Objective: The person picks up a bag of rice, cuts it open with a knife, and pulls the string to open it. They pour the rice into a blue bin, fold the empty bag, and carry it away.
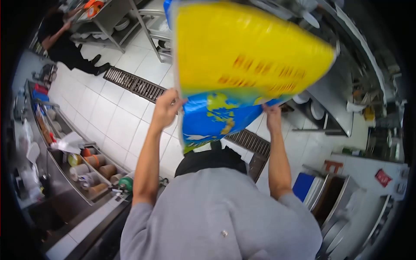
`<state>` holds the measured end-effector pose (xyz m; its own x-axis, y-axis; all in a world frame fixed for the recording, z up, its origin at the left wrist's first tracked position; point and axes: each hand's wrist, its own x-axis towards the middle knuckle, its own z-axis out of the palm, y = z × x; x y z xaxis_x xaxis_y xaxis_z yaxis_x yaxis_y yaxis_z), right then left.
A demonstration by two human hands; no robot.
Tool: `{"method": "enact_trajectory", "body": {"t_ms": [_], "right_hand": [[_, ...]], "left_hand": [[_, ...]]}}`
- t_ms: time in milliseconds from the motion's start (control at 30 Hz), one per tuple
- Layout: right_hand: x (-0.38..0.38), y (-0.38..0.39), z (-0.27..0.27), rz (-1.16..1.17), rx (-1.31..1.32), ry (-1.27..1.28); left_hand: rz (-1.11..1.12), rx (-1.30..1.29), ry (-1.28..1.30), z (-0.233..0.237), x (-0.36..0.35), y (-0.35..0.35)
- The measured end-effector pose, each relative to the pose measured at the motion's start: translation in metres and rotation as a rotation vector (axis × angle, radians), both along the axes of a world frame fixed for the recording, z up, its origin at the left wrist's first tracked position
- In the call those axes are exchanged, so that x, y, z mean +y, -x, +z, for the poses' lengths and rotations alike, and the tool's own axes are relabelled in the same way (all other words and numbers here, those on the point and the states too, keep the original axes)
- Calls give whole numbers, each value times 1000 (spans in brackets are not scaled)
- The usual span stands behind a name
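A large yellow and blue plastic bag (234, 47) with red printing is held up in front of me, partly blurred. At its left edge my left hand (166, 108) is closed, thumb and fingers pinching the plastic. My right hand (272, 116) grips the lower right edge of the bag. The bag's lower part hangs near my dark apron (212, 161). What is inside the bag, if anything, is hidden.
Behind the bag stands a metal shelf (154, 26). A drain grate (134, 84) crosses the white tiled floor (115, 119). Cups and containers (93, 171) fill a steel counter on the left. A person in dark clothes (65, 39) is at the far left table.
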<state>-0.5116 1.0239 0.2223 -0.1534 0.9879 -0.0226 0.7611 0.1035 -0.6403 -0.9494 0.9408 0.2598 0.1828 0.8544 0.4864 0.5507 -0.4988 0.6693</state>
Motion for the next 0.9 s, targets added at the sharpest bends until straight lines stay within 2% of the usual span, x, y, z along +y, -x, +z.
{"method": "enact_trajectory", "body": {"t_ms": [33, 67, 100, 133, 167, 233, 267, 333, 367, 400, 467, 500, 533, 600, 633, 733, 767, 800, 833, 900], "right_hand": [[-18, -5, -25, 2, 34, 95], [-99, -6, -63, -27, 78, 291], [-123, 1, -60, -65, 284, 278], [-107, 11, -41, -84, 499, 159], [-112, 15, -17, -119, 696, 206], [-109, -28, 3, -184, 985, -49], [-109, -9, 59, -238, 920, -412], [-117, 0, 154, -23, 526, -703], [-121, 22, 197, 146, 302, -736], [-122, 38, 220, 160, 307, -710], [-114, 68, 245, 315, -3, -650], [-107, 78, 246, 310, -53, -631], [-102, 78, 243, 332, -58, -629], [-86, 68, 236, 316, 275, -387], [-89, 68, 241, 392, 226, -300], [-90, 78, 254, 527, 297, -373], [-82, 68, 254, 609, 356, -456], [-78, 58, 258, 636, 479, -431], [-73, 45, 264, 620, 504, -440], [-75, 31, 274, 543, 583, -446]], "left_hand": [[94, -202, 45, -16, -35, -2], [45, -239, 245, -1, -50, 2], [21, -213, 282, 13, -73, -4], [-16, -181, 212, 35, -68, -13], [-72, -273, 195, 60, -76, -29], [-17, -226, 158, 50, -85, -37], [36, -166, 78, 45, -78, -35], [17, -192, 56, 41, -79, -48], [-37, -148, -7, 42, -79, -52], [-93, -104, -62, 42, -84, -59], [-110, -89, -61, 45, -86, -68], [-141, -77, -77, 45, -87, -67], [-122, -89, -77, 40, -91, -63], [-102, -117, -77, 30, -97, -56], [-85, -122, -78, 28, -99, -52], [-86, -119, -49, 24, -118, -36], [-45, -21, -72, 26, -128, -28], [-7, 73, -96, 25, -136, -18], [-11, 160, -22, 5, -142, -7], [-42, 126, 24, -17, -151, -4]]}}
